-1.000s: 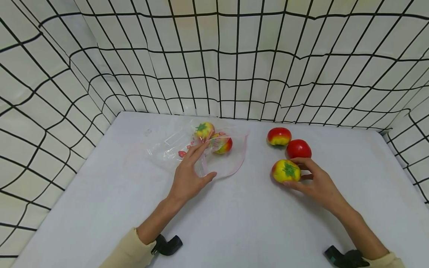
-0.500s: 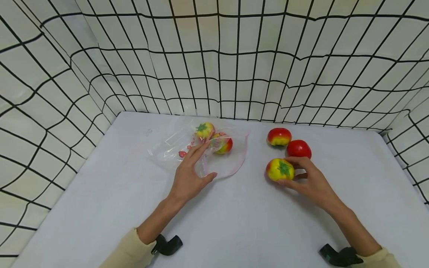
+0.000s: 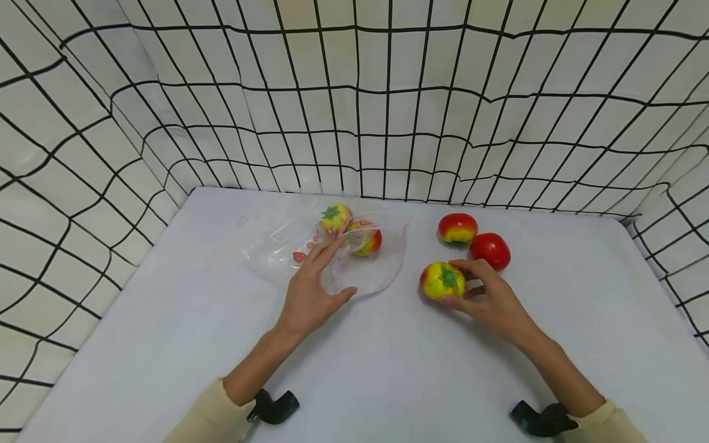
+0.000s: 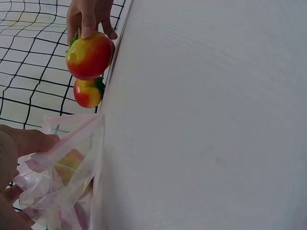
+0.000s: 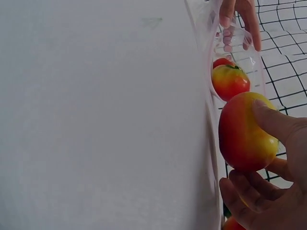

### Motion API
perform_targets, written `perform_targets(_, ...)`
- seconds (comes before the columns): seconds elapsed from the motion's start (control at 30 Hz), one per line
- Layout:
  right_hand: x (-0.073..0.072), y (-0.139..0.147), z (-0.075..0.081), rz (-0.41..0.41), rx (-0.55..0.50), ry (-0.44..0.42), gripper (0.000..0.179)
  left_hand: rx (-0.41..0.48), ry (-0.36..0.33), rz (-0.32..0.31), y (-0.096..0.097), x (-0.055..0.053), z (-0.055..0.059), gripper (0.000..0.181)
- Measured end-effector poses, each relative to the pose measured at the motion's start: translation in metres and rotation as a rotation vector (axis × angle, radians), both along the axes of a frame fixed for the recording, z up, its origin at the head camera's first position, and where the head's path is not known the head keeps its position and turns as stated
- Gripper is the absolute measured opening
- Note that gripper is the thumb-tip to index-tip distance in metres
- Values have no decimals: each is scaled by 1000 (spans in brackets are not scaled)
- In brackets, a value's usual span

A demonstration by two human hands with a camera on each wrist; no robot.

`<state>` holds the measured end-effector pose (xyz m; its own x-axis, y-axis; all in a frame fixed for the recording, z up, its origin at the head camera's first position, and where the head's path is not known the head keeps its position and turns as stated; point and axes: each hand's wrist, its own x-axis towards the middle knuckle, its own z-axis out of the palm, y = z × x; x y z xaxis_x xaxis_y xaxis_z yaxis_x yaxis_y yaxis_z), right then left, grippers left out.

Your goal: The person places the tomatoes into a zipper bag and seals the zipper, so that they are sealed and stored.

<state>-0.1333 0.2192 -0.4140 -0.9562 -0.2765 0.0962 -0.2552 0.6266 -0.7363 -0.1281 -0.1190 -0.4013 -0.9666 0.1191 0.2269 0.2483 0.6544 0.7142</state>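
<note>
The right hand has its grip on a yellow fruit, with the thumb at the near side and the fingers at the far side. This fruit is right of the middle of the worktop, to the right of the clear bag and apart from it; whether it is lifted, I cannot tell. Its green leaf mark is turned upward, toward the head camera.

The left hand rests on the bag; its grip is relaxed, with the fingers extended over the plastic and the thumb spread to the right, by the near part of the bag. Inside the bag are a leafy fruit, at the far left, and a mixed fruit, nearer and to the right, both seen through the plastic. The bag has a pink edge.

On the far right of the worktop lie a two-colour fruit and, nearer and further right, a red fruit, just beyond the right hand. A black net stands at the far side.
</note>
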Motion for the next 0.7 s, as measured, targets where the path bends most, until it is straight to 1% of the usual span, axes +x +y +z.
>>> perform_targets(0.23,-1,-8,-4,4,-22,-17,69,-14,-3,3,-1,-1,-2,94)
perform_targets(0.7,-6,-27,-1,6,-57,-7,67,-1,-5,3,0,0,-2,93)
